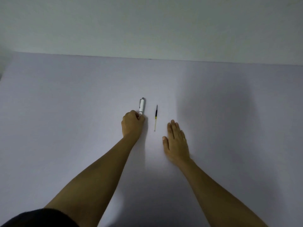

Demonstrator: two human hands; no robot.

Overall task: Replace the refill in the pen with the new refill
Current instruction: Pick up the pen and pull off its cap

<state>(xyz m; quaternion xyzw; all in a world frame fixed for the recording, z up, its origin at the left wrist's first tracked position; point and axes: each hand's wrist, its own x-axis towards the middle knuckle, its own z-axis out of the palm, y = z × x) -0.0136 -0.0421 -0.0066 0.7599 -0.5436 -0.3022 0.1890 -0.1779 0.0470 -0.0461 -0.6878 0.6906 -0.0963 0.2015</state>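
A white pen [142,106] with a grey cap end and clip lies on the pale table, pointing away from me. My left hand [132,123] is closed around its near end, hiding that part. A thin refill [155,118], dark at the far end, yellow in the middle and clear at the near end, lies loose just right of the pen. My right hand [176,141] rests flat on the table, palm down, fingers together, a little right of the refill and not touching it.
The pale lilac table [65,112] stretches wide on both sides and ends at a far edge against a plain wall [147,27]. A dark sleeve [37,218] shows at the bottom left.
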